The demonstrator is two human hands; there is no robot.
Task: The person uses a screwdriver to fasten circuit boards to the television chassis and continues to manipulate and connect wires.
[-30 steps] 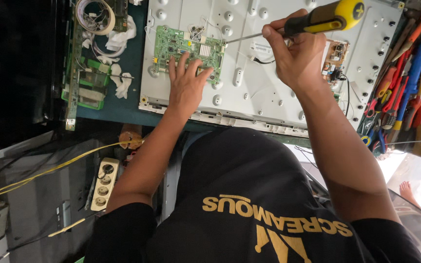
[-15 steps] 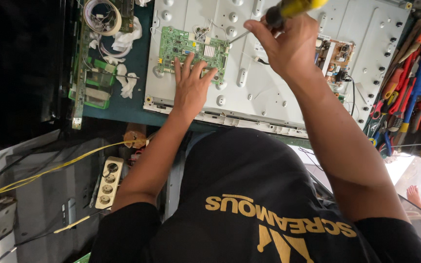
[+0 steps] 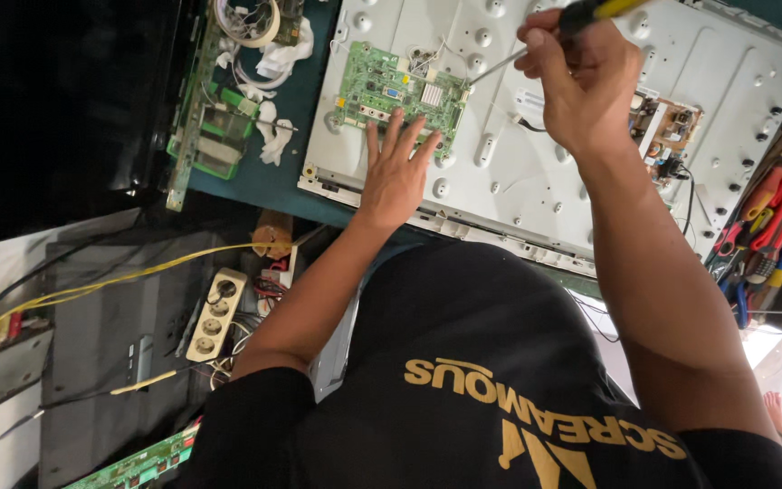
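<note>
Pressing green circuit board (image 3: 397, 91), left hand (image 3: 395, 172) fingers splayed flat; right hand (image 3: 581, 81) clenched round screwdriver (image 3: 545, 41); pliers (image 3: 776, 226) nearby.

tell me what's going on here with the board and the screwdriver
A person leans over a white metal back panel lying flat on the bench. The left hand rests flat on the green circuit board mounted on the panel, pressing at its lower edge. The right hand grips a screwdriver with a yellow and black handle, its tip down at the board's right corner. A second small board sits further right, and a power strip lies below the bench.
</note>
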